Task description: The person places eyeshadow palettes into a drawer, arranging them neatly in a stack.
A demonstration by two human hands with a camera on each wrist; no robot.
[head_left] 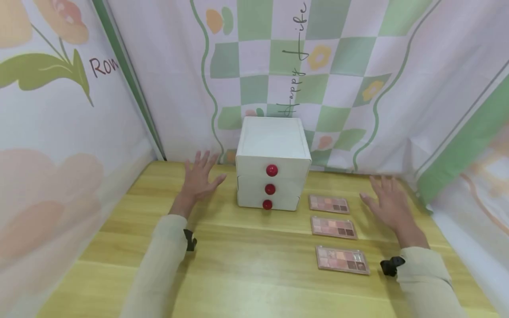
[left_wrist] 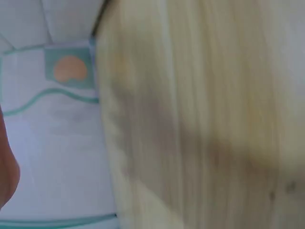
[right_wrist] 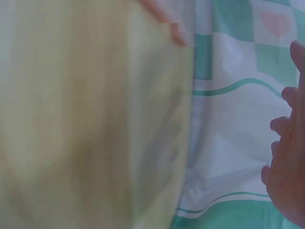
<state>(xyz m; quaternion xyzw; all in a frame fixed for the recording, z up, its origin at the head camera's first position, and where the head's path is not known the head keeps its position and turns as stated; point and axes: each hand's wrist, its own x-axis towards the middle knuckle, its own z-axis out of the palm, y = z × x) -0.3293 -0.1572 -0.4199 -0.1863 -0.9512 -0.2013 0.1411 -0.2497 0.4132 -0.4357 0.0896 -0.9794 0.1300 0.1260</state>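
A small white drawer box (head_left: 274, 139) with three stacked drawers, each with a round red knob (head_left: 271, 170), stands at the back middle of the table. My left hand (head_left: 197, 179), fingers spread and holding nothing, is left of the box. On the other side, my right hand (head_left: 389, 203) is stretched out and empty, just right of three eyeshadow palettes. These lie in a column: the far palette (head_left: 328, 204), the middle palette (head_left: 334, 227) and the near palette (head_left: 343, 260). The right wrist view catches the right hand (right_wrist: 290, 162) and a blurred palette edge (right_wrist: 164, 19).
The wooden table (head_left: 238, 274) meets a hanging curtain (head_left: 179, 88) with a green checked pattern right behind the box. More patterned cloth (head_left: 59, 176) encloses the left side, and a green-edged curtain (head_left: 461, 154) stands at the right. Black straps (head_left: 391, 266) sit at the wrists.
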